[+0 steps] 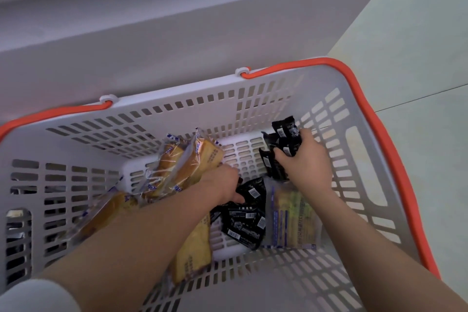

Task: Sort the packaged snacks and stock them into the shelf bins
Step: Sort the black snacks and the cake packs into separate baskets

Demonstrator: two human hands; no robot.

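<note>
Both hands inside white basket (364, 175).
Right hand (305, 159), frame right: grip closed on black packets (285, 139). Left hand (222, 182), centre: grip state cannot be told, touching loose black packets (243, 220).

No text legible anywhere; print is there but too blurred/small to read.

- Black snack packs (244, 220), lower centre: white barcode stickers + lines of small white print, unreadable.
- Black packs (283, 142) held in the right hand (306, 162), centre right: white barcode labels, no digits readable.
- Bread packs (187, 159), centre: blue-white strip logos on the clear wrap + dark print block on the side, can't make out characters.
- Bread pack (193, 253), bottom centre: column of dark print, blurred.
- Flat clear pack (293, 220), right of centre: blue and green lettering, smeared, unreadable.
- Basket (152, 99): no marking legible.
</note>
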